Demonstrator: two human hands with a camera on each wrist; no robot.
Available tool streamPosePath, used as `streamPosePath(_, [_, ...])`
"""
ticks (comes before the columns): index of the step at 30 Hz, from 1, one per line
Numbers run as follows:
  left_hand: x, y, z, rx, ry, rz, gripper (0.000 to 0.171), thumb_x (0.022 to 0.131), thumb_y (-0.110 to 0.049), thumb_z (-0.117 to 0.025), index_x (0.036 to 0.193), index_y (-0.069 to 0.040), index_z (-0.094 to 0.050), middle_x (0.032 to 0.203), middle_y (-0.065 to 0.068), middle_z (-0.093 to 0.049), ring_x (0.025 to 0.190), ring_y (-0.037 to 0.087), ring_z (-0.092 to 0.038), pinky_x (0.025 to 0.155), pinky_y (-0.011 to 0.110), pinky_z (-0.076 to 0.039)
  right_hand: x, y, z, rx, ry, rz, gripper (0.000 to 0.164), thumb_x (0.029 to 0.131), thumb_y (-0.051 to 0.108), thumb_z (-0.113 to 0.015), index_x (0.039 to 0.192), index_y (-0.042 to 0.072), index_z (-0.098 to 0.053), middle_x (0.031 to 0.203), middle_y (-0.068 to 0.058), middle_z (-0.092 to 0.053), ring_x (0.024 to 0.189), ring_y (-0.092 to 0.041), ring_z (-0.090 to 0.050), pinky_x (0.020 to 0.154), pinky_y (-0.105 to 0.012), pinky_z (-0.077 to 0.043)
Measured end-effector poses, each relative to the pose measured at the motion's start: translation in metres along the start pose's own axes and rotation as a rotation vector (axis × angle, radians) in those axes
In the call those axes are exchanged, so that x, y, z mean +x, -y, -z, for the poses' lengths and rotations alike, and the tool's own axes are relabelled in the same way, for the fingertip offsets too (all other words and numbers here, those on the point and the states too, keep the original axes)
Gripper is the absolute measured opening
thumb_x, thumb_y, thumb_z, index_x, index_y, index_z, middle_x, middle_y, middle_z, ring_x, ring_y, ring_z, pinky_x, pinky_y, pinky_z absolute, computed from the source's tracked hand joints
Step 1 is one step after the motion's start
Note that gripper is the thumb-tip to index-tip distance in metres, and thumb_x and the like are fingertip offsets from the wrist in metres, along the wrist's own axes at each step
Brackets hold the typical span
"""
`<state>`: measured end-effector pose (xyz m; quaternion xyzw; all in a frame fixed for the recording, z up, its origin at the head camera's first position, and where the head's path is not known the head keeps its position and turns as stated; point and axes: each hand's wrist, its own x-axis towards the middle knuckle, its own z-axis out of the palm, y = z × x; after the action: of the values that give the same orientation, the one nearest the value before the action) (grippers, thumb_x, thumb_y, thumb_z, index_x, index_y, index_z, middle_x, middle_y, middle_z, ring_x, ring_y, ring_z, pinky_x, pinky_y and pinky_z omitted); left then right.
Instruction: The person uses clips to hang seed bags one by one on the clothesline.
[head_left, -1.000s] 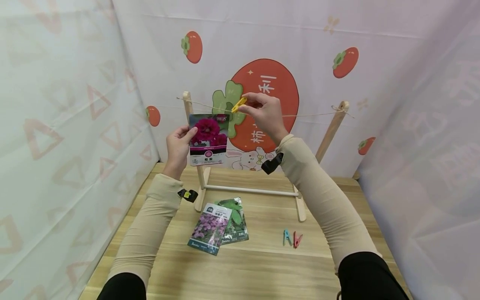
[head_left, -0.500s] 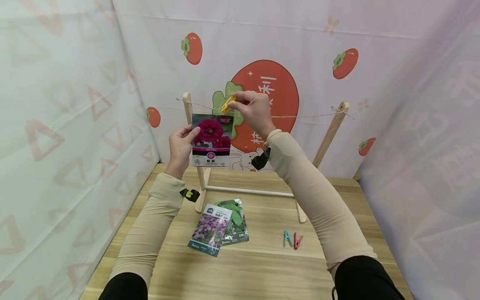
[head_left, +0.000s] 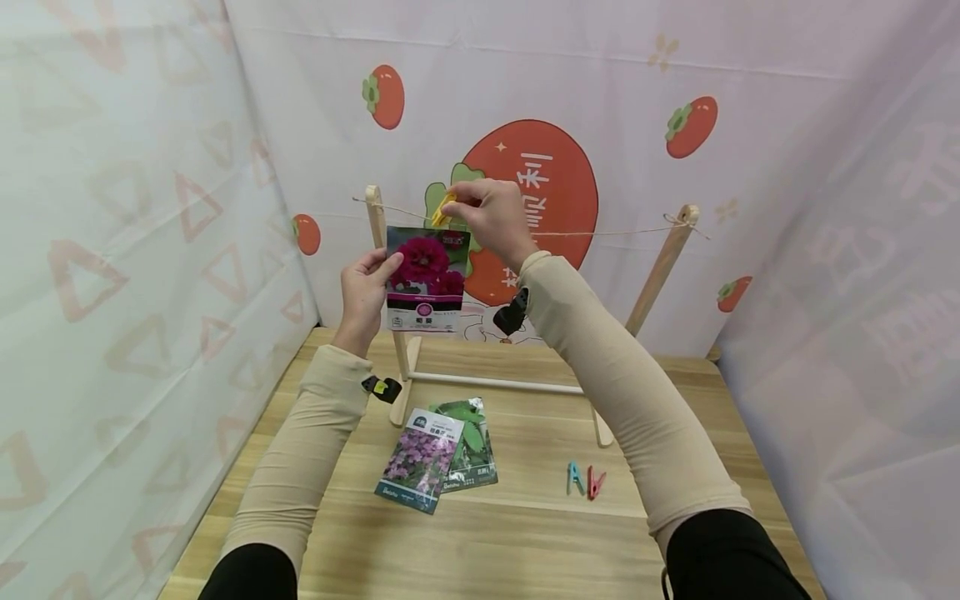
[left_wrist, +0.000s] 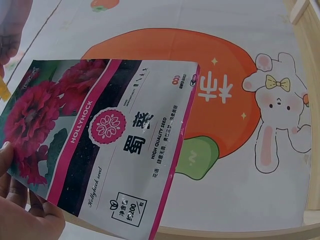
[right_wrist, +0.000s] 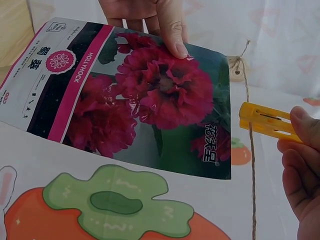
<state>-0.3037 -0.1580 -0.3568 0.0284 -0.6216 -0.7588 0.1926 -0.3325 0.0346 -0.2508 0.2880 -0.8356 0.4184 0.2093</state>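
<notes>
My left hand [head_left: 363, 293] pinches a hollyhock seed packet [head_left: 426, 279] by its left edge, thumb on the front. The packet hangs upright, its top edge just below the string [head_left: 585, 234]. Between thumb and fingers, my right hand [head_left: 491, 215] holds a yellow clothespin [head_left: 442, 210] above that top edge. In the right wrist view the tip of the clothespin [right_wrist: 265, 121] lies over the string, apart from the packet. The left wrist view shows the packet's printed front [left_wrist: 115, 135] and a sliver of the yellow clothespin [left_wrist: 4, 91].
The string runs between the wooden posts [head_left: 660, 271] of a stand. On the table [head_left: 525, 542] lie a purple-flower seed packet [head_left: 420, 458], overlapping a green seed packet [head_left: 476, 446], a blue clothespin [head_left: 575, 478] and a red clothespin [head_left: 595, 482]. Printed cloth [head_left: 622, 50] hangs behind.
My right hand has moved left with the yellow clothespin, from beyond the packet's right corner to above its top edge. My left hand has shifted the packet slightly right.
</notes>
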Motion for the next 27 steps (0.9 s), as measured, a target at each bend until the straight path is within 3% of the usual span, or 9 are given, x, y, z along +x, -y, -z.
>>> streamPosePath(11, [-0.0013, -0.0010, 0.0009, 0.036, 0.009, -0.008, 0.006, 0.088, -0.014, -0.072, 0.092, -0.013, -0.068, 0.072, -0.014, -0.066, 0.063, 0.000, -0.049, 0.053, 0.016, -0.035, 0.0029, 0.0024, -0.0019, -0.044, 0.096, 0.028, 0.019, 0.090, 0.018, -0.070, 0.100, 0.003, -0.077, 0.094, -0.011, -0.075, 0.074, -0.017, -0.064, 0.063, -0.021, -0.051])
streamPosePath(21, [-0.0027, -0.0028, -0.0067, -0.034, 0.028, -0.014, 0.005, 0.087, -0.013, -0.074, 0.088, -0.015, -0.069, 0.078, -0.009, -0.070, 0.070, 0.000, -0.062, 0.063, 0.014, -0.050, 0.0049, 0.0066, -0.0004, -0.059, 0.132, -0.019, 0.019, 0.090, 0.018, -0.070, 0.101, 0.004, -0.077, 0.095, -0.010, -0.075, 0.077, -0.016, -0.066, 0.070, -0.023, -0.056])
streamPosePath(27, [-0.0031, -0.0021, -0.0076, -0.035, 0.042, -0.018, 0.005, 0.088, -0.013, -0.072, 0.091, -0.012, -0.069, 0.080, -0.007, -0.071, 0.072, 0.001, -0.064, 0.066, 0.015, -0.052, 0.0071, 0.0053, 0.0015, -0.081, 0.238, -0.043, 0.028, 0.089, 0.019, -0.071, 0.113, 0.003, -0.072, 0.098, -0.011, -0.073, 0.084, -0.018, -0.066, 0.077, -0.026, -0.057])
